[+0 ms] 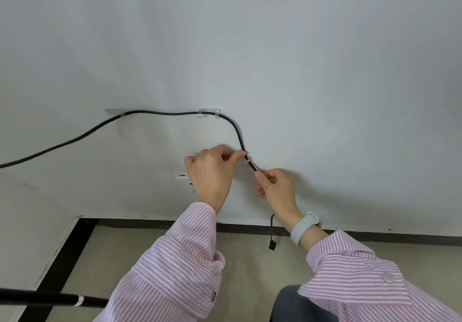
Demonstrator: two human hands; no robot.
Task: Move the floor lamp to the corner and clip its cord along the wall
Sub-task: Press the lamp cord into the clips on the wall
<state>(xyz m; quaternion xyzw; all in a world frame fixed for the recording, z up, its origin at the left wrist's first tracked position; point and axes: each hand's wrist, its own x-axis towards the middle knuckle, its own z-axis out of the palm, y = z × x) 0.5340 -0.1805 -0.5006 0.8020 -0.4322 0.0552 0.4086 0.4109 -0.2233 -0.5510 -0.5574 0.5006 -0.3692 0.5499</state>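
— Where are we with the thin black rubber cord point(160, 113)?

— We have it against the pale grey wall point(250, 46). Up and to the left of our left hand point(212, 169) it runs through two small clear plastic clips point(208, 113), then bends down to a third clear clip point(247, 159) just beside our left fingertips point(240, 156).

— And our hands?

— Our left hand is pinched at the cord right by that third clip. Our right hand point(275, 184), just below and to the right, is closed around the cord's lower stretch. Below our right wrist, with its grey band point(303, 228), the cord's end with a black plug point(272, 245) hangs near the black skirting point(400, 238).

— The lamp?

— Only a black pole point(37, 298) with a white band shows, low and far left of our striped pink sleeves point(180, 259).
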